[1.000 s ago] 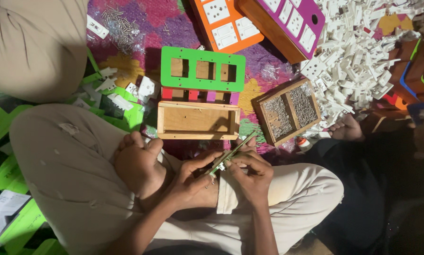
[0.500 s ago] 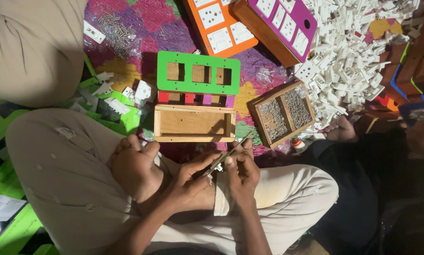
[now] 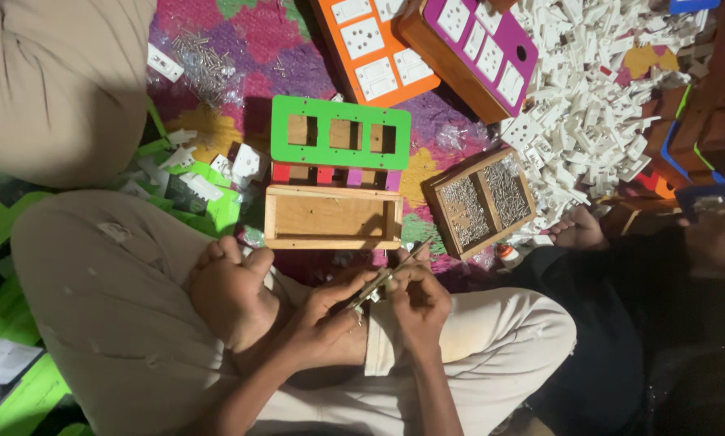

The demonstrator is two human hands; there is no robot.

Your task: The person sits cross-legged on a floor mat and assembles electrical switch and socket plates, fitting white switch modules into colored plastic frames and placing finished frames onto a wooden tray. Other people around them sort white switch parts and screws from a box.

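I sit cross-legged on a colourful mat. My left hand (image 3: 328, 311) and my right hand (image 3: 417, 297) meet over my lap, both gripping a thin screwdriver-like tool (image 3: 376, 284) with a small part at its tip; the part is too small to tell apart. Just beyond my hands lies an open wooden box (image 3: 332, 217). Behind it a green plate with three square cut-outs (image 3: 340, 132) rests on a box with red and pink edges.
A divided wooden tray of screws (image 3: 485, 202) sits right of the box. A heap of white switch parts (image 3: 595, 97) lies at upper right, near an orange switch board (image 3: 378, 50) and a purple one (image 3: 483, 44). Another person's foot (image 3: 576, 230) is at right.
My hands have kept working together on the tool over my lap with small finger shifts. The view has shifted slightly; the boxes have not moved.
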